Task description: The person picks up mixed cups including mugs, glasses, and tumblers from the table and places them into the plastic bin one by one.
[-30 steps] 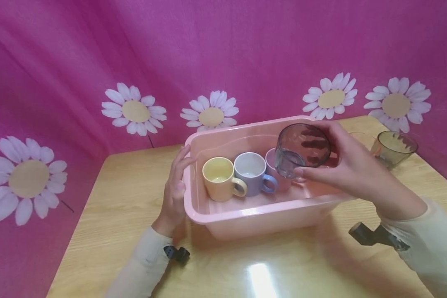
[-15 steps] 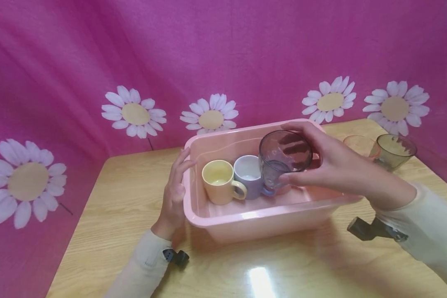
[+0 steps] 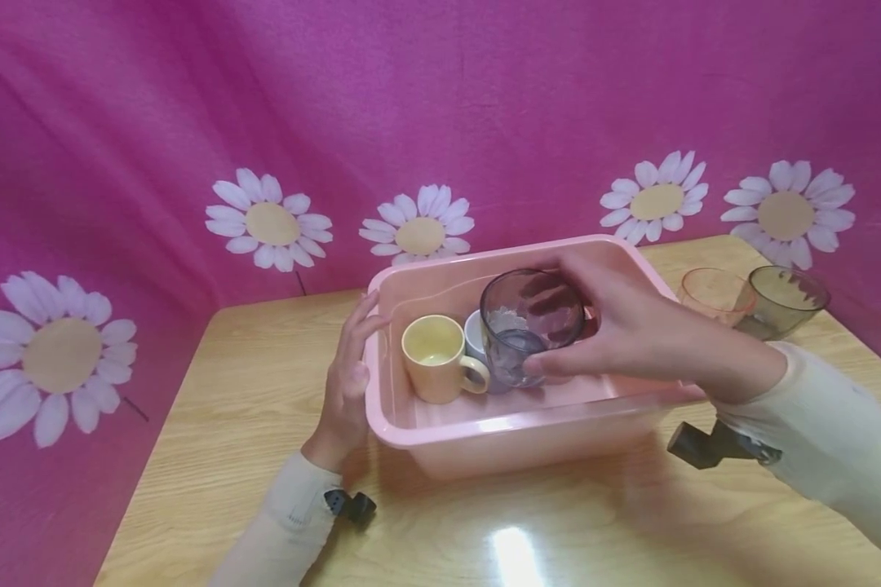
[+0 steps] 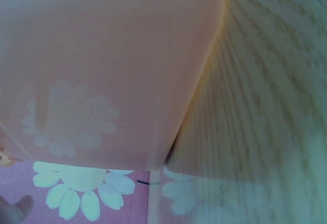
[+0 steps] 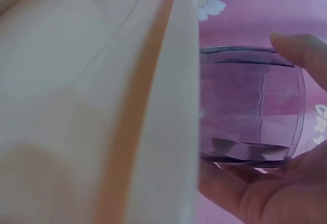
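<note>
My right hand [image 3: 624,326] grips a smoky grey glass [image 3: 510,306] between thumb and fingers over the inside of the pink plastic basin [image 3: 440,447]. In the right wrist view the basin's wall hides part of the glass [image 5: 248,106]. A yellow mug [image 3: 433,359] stands upright at the basin's left end. Beside it, a blue-purple mug with a white inside [image 3: 474,333] is mostly hidden behind the glass. My left hand [image 3: 347,387] rests against the basin's left rim, its fingers fairly straight. The left wrist view shows mainly the basin's outer wall [image 4: 112,45].
Right of the basin, an orange-tinted glass [image 3: 712,289] and an olive-tinted glass [image 3: 781,314] stand close together on the wooden table [image 3: 264,359]. A magenta cloth with white daisies [image 3: 484,106] hangs behind the table.
My right hand has carried the grey glass leftward and slightly down inside the basin, now covering much of the blue-purple mug. The pink mug is no longer visible. My left hand has stayed at the rim.
</note>
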